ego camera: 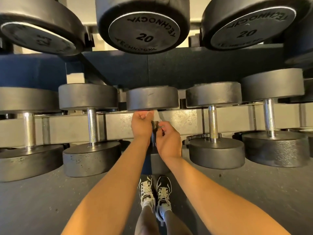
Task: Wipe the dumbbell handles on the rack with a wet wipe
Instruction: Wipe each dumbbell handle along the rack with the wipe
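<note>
wet wipe (153,114): white, at the far end of the dumbbell handle (154,133), on the lower shelf of the rack (186,122), about mid-length.
left hand (142,126): fingers curled around the wet wipe, just under the far weight head (152,98).
right hand (169,141): fingers curled close at the dumbbell handle; what they grip I cannot tell.

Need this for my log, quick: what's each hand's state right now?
Left hand: grip closed on the thin white wet wipe.
Right hand: grip closed, apparently pinching the same wipe's other end.
</note>
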`<state>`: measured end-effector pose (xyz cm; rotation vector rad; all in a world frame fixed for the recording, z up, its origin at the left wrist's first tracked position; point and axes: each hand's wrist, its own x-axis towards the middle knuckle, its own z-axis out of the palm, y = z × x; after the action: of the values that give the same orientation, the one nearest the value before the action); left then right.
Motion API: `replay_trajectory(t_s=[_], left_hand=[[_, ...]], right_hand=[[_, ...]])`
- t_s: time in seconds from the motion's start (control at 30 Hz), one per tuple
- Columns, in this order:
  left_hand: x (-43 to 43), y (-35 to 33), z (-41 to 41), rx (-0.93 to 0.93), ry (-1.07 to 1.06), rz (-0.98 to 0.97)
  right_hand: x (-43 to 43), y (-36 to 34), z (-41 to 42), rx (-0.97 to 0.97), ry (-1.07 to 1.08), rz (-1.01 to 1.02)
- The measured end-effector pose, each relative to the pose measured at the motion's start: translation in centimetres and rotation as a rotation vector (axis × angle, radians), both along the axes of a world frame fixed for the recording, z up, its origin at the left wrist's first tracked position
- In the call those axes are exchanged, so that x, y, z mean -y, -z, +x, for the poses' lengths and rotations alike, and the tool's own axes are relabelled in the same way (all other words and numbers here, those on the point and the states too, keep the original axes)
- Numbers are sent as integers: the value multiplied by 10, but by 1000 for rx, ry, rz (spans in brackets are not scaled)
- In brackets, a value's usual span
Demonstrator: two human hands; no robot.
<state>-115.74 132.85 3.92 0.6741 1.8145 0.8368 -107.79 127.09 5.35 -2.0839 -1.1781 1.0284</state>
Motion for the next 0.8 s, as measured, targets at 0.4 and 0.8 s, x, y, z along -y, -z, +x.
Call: replay_trajectory(t_s=[0.4, 0.8], left_hand=[[37, -2, -24, -207, 449, -62], [32, -6, -16, -314, 506, 66]], right_hand=[[25, 3, 16, 29, 20, -109], [28, 4, 13, 65, 21, -45]])
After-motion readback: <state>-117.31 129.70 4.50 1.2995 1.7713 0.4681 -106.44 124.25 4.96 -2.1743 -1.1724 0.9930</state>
